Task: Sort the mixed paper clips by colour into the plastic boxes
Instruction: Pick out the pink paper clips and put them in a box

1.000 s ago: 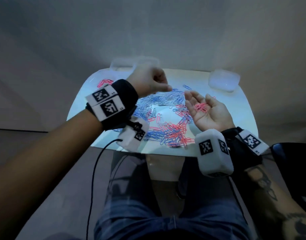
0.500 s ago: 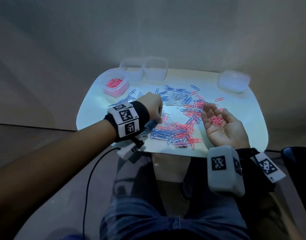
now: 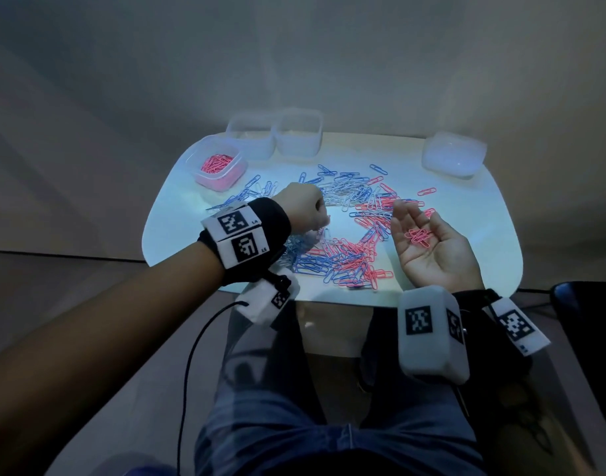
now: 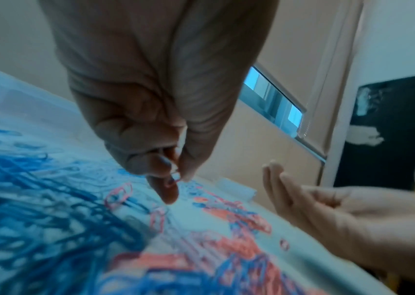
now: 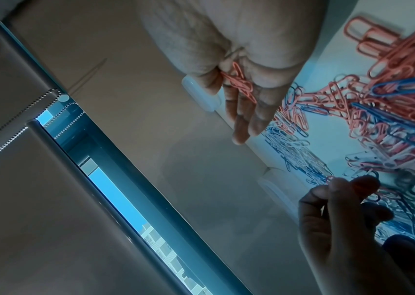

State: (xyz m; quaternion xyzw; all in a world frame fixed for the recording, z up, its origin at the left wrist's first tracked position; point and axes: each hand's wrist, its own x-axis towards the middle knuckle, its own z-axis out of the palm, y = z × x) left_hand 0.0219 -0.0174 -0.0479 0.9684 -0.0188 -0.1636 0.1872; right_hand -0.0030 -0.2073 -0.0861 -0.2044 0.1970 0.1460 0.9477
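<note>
Paper clips (image 3: 346,235), pink and blue mixed, lie spread in a heap across the middle of the white table (image 3: 483,228), and we see both hands over them. Our left hand (image 3: 303,209) hovers low at the heap's left side, fingers curled in, thumb and forefinger pinched on a single pink clip (image 4: 174,178). Our right hand (image 3: 428,245) sits palm up at the heap's right edge, fingers loosely straight and together, cradling a small bunch of pink clips (image 3: 419,237). At the far left, a plastic box (image 3: 191,159) holds pink clips already; two clear boxes (image 3: 274,132) stand side by side behind it, touching. Another box (image 3: 452,154) sits far right, well apart from the heap.
</note>
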